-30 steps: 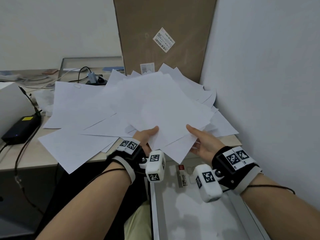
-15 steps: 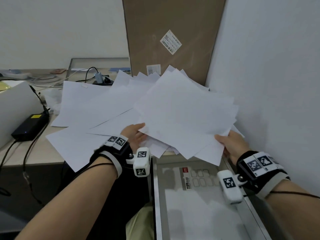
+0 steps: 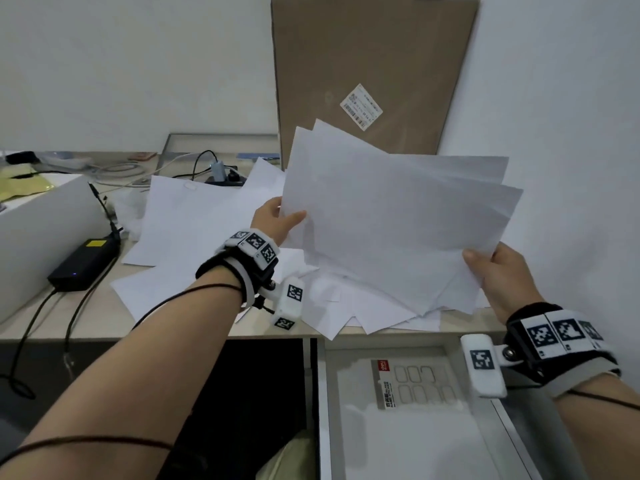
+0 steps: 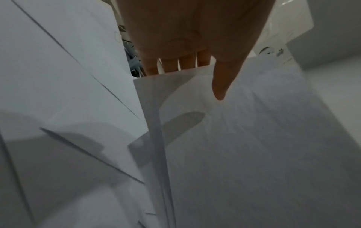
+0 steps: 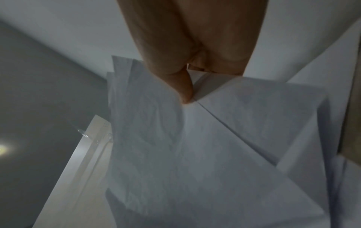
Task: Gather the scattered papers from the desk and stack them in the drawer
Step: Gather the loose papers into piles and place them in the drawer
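Head view: both hands have lifted the papers point(image 3: 391, 220) upright.

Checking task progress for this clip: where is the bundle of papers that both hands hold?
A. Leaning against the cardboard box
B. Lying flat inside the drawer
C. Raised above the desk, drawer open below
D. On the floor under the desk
C: the left hand and right hand pinch opposite edges of the papers, raised over the desk, with the drawer open below.
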`<move>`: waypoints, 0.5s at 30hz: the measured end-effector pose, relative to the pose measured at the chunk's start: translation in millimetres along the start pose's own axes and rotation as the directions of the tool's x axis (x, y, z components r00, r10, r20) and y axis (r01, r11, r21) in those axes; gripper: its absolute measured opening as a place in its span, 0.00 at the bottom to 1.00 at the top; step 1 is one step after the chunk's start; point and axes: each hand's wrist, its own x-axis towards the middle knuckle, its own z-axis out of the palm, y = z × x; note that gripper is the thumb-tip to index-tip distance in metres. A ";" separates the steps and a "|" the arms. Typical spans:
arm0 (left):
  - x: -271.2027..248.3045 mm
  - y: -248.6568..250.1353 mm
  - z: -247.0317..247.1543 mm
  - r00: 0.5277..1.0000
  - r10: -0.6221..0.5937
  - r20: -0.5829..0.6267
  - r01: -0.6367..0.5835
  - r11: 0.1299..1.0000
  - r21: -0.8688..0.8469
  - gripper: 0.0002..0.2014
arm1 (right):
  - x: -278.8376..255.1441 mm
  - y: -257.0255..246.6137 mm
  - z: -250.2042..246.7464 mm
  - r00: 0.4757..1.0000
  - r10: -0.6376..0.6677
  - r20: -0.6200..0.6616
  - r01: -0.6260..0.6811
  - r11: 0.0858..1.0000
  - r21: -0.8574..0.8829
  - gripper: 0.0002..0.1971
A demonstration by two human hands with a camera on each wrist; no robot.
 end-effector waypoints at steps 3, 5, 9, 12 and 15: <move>-6.8 -11.7 -3.0 1.000 -0.026 -0.001 0.026 0.997 -0.074 0.23 | -4.3 4.5 12.3 0.998 0.042 0.056 -0.049 0.991 0.124 0.08; -8.9 -23.0 -4.0 0.997 -0.067 0.028 0.070 0.990 -0.126 0.23 | -5.7 11.5 17.0 0.990 0.084 0.115 -0.101 0.984 0.150 0.29; -11.7 -31.8 -3.6 0.981 -0.127 0.150 0.161 0.957 -0.240 0.22 | 1.4 25.2 19.3 0.985 0.114 0.128 -0.137 0.974 0.182 0.46; -15.7 -35.4 -0.3 0.963 -0.147 0.227 0.215 0.926 -0.311 0.20 | 1.9 23.3 19.5 0.983 0.144 0.116 -0.167 0.961 0.221 0.37; -17.7 -38.9 2.1 0.945 -0.172 0.278 0.266 0.899 -0.348 0.19 | 4.2 26.5 21.0 0.979 0.166 0.120 -0.189 0.958 0.215 0.51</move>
